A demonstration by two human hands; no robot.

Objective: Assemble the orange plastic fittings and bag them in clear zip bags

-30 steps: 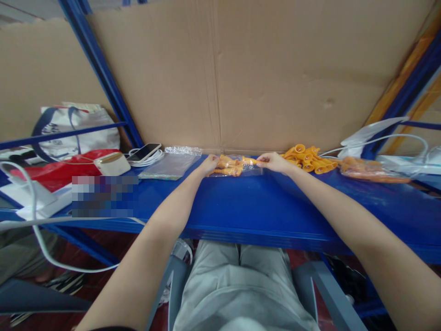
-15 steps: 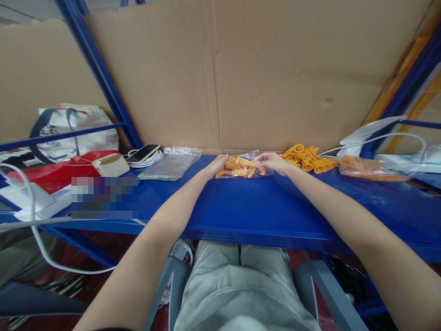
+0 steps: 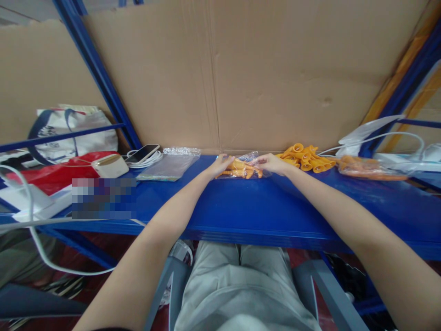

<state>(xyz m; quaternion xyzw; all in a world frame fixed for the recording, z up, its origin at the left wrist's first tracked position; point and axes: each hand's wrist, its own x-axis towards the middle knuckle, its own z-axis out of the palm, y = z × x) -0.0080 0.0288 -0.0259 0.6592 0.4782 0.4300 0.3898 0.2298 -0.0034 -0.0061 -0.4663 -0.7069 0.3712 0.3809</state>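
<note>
A clear plastic bag (image 3: 257, 155) with several orange pieces (image 3: 241, 174) in it lies near the back of the blue shelf. My left hand (image 3: 219, 164) is closed on the bag's left side, its fingers reaching over the orange pieces. At the bag's right end, my right hand (image 3: 270, 162) has its fingers pinched together on the film; its fingertips are partly hidden. Just right of that hand is a pile of loose yellow-orange pieces (image 3: 305, 158) with flared, cup-like ends. Farther right lies another filled clear bag (image 3: 374, 169) with orange contents.
A stack of flat clear bags (image 3: 168, 165) lies to the left, beside a phone (image 3: 144, 153) on a coiled white cable (image 3: 146, 162). Red plastic (image 3: 65, 170) and a white box are farther left. A cardboard wall (image 3: 255, 78) closes the back; blue posts (image 3: 99, 73) rise at the sides.
The fingers of my left hand have shifted slightly right over the bag. The orange pieces inside sit a little differently, and my right hand stays at the bag's right end.
</note>
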